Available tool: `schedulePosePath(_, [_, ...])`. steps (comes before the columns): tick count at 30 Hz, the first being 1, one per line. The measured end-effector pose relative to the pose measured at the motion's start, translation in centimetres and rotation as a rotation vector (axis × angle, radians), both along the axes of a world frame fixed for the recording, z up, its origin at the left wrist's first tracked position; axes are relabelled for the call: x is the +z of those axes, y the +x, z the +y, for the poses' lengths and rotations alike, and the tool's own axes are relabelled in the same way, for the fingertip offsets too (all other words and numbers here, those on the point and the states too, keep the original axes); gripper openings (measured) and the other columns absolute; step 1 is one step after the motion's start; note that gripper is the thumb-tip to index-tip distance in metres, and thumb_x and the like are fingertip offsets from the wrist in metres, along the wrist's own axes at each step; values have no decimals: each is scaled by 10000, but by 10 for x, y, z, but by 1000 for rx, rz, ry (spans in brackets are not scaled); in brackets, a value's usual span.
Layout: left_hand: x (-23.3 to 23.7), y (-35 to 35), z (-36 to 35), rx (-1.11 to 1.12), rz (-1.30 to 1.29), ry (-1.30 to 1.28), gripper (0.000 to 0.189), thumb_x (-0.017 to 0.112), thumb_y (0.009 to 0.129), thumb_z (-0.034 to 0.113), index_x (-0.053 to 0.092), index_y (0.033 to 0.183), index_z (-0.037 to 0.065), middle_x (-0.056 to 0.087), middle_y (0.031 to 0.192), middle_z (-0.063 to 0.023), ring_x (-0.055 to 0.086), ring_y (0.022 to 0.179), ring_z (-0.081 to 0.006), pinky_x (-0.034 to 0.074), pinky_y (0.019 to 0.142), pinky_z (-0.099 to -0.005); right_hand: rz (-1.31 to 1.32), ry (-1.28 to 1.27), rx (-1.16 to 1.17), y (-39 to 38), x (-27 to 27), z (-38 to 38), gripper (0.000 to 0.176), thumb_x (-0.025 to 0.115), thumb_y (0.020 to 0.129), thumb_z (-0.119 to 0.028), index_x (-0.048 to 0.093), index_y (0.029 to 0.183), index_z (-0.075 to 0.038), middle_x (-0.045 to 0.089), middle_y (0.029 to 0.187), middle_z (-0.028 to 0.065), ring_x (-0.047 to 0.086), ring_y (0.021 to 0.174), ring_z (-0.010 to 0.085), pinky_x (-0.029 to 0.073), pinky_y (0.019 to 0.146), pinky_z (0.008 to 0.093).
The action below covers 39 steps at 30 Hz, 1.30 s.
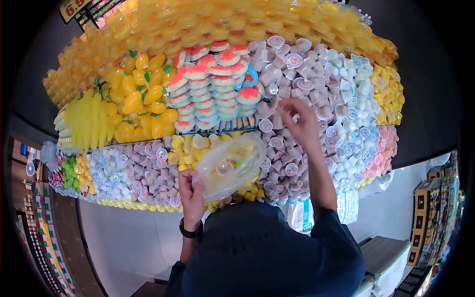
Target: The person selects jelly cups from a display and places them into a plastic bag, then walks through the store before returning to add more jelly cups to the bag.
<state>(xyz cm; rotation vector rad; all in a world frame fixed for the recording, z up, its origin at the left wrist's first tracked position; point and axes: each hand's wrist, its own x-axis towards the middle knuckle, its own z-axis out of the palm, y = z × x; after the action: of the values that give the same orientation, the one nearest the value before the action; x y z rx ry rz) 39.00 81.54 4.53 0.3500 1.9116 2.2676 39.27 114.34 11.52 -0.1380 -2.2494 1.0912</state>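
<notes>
A clear plastic bag [232,171] with a few small items inside hangs from my left hand [192,194], whose fingers are closed on its edge. Up and to the right, my right hand [298,121] is over the pale purple jelly cups [321,91], its fingers curled together near one cup; whether it grips that cup cannot be made out. Yellow cups [185,153] lie just behind and beside the bag. Stacked red-and-white packs [208,91] stand to the left of my right hand.
Yellow lemon-shaped containers [133,101] and long yellow-green packs [86,121] fill the display's left side. White-blue cups [356,128] and pink cups [386,153] lie right. A price sign [73,9] stands at the back left. Shelves [428,218] are at the far right.
</notes>
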Motion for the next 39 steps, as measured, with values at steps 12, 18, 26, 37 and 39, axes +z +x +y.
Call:
schedulePosePath(12, [2,6,0,-95,-29,-27,208,538,924,64,473,1121,60,511,1000,-1,473,864,-58,403,760,-201,187,723,-248,-123,7,105,339,723,712,-191,613,1006,-63,644,942,143,602,922,331,468,808,434])
schedulePosePath(18, [4,4,-5,-51,34,-72,213,524,931,70,463,1134,55,474,998,13,447,806,-42,392,705,-188,-28,901,-297,-145,8,101,328,710,705,-239,590,978,-102,630,952,130,584,947,333,432,801,511])
schedulePosePath(26, [1,3,-5,-107,31,-116,206,505,940,68,460,1138,38,457,982,14,416,828,-43,372,724,-188,364,448,-241,-89,54,46,437,695,786,-71,557,1199,-46,583,1117,127,575,1011,291,443,892,405])
schedulePosePath(37, [6,3,2,-110,-25,-65,371,495,934,26,418,1296,12,504,1188,-56,512,985,-84,427,844,-228,-230,-171,529,25,-57,-123,449,732,780,-142,562,1188,-62,553,1110,93,591,963,227,486,798,326])
schedulePosePath(39, [6,2,1,-137,-38,-67,385,493,935,25,411,1310,10,504,1202,-59,513,1011,-90,428,866,-240,-237,-124,509,21,-65,-134,454,740,765,-142,569,1179,-64,549,1095,105,597,945,255,489,784,329])
